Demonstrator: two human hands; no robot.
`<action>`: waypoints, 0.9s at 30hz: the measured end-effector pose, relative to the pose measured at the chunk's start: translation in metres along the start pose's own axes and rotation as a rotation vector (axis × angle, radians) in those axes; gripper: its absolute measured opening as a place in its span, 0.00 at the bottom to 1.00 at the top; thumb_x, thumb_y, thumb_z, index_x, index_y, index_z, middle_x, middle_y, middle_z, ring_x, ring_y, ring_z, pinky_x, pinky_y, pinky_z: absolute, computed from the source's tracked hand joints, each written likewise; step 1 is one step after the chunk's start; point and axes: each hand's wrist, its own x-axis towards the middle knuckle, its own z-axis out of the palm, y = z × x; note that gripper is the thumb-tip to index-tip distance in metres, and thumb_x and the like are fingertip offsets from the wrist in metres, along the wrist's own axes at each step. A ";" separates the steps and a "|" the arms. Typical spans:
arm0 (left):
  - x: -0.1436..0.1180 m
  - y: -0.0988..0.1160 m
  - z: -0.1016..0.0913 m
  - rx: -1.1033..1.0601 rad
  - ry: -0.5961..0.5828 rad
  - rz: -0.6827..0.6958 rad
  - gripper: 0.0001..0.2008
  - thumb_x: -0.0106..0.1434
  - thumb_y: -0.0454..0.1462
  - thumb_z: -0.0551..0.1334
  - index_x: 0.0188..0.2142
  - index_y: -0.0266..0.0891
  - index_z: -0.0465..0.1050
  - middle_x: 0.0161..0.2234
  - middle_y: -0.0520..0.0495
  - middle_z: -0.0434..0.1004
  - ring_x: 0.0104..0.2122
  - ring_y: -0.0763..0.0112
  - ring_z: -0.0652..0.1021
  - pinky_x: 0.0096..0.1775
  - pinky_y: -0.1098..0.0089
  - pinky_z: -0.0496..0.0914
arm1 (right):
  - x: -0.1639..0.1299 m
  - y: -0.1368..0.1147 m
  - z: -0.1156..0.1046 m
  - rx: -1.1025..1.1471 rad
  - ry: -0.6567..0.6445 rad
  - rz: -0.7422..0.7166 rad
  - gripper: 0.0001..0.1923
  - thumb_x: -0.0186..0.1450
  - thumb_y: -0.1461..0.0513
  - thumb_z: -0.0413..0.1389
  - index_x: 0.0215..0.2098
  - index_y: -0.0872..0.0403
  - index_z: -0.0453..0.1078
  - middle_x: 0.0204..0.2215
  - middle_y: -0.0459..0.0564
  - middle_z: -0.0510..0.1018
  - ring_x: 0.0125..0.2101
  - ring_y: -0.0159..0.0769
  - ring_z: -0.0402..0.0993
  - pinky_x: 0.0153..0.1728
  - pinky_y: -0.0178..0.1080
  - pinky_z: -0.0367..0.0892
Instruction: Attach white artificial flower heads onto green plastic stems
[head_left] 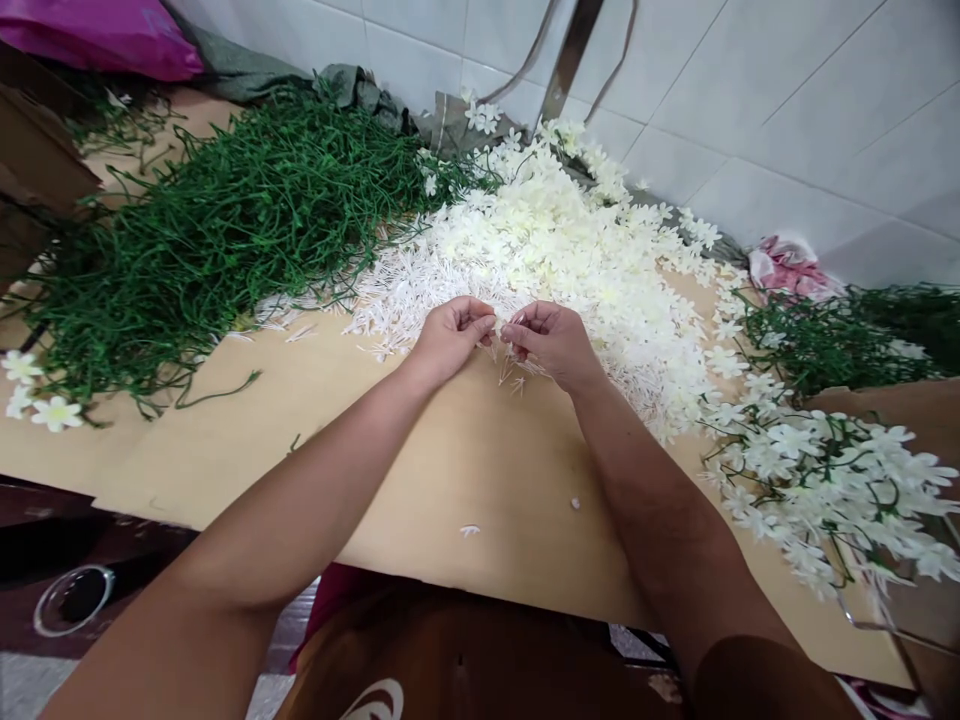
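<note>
My left hand (pixel 448 337) and my right hand (pixel 553 343) meet fingertip to fingertip over a cardboard sheet (pixel 465 470), pinching small white plastic flower pieces (pixel 498 326) between them. Just beyond my hands lies a large heap of loose cream-white artificial flower heads (pixel 570 250), with thin white spiky parts (pixel 390 295) spread on its left side. A big pile of green plastic stems (pixel 225 220) lies to the far left.
Finished stems with white flowers attached (pixel 832 480) lie at the right, beside more green stems (pixel 840 340). A few flowers (pixel 34 395) sit at the left edge. A pink bag (pixel 105 35), a tiled wall (pixel 787 90) and a clear round lid (pixel 71 600) are also in view.
</note>
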 end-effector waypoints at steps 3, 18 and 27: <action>0.000 -0.001 0.000 0.058 0.030 0.028 0.05 0.58 0.27 0.61 0.28 0.36 0.68 0.19 0.57 0.70 0.20 0.81 0.71 0.28 0.76 0.66 | -0.001 -0.001 -0.005 -0.027 0.076 -0.067 0.21 0.45 0.50 0.70 0.21 0.55 0.66 0.14 0.41 0.72 0.14 0.21 0.61 0.16 0.30 0.58; 0.005 -0.011 -0.001 0.149 0.102 0.101 0.07 0.55 0.25 0.62 0.28 0.36 0.68 0.18 0.59 0.67 0.19 0.80 0.71 0.26 0.75 0.64 | -0.006 0.014 0.003 -0.728 0.195 -0.722 0.05 0.63 0.64 0.56 0.30 0.53 0.72 0.28 0.47 0.73 0.30 0.32 0.68 0.33 0.38 0.67; 0.005 -0.013 -0.002 0.137 0.077 0.114 0.06 0.55 0.26 0.62 0.28 0.37 0.69 0.18 0.58 0.68 0.20 0.80 0.70 0.27 0.75 0.64 | 0.004 0.031 0.001 -0.946 0.292 -0.917 0.05 0.64 0.65 0.52 0.30 0.50 0.66 0.32 0.50 0.71 0.41 0.41 0.67 0.46 0.50 0.67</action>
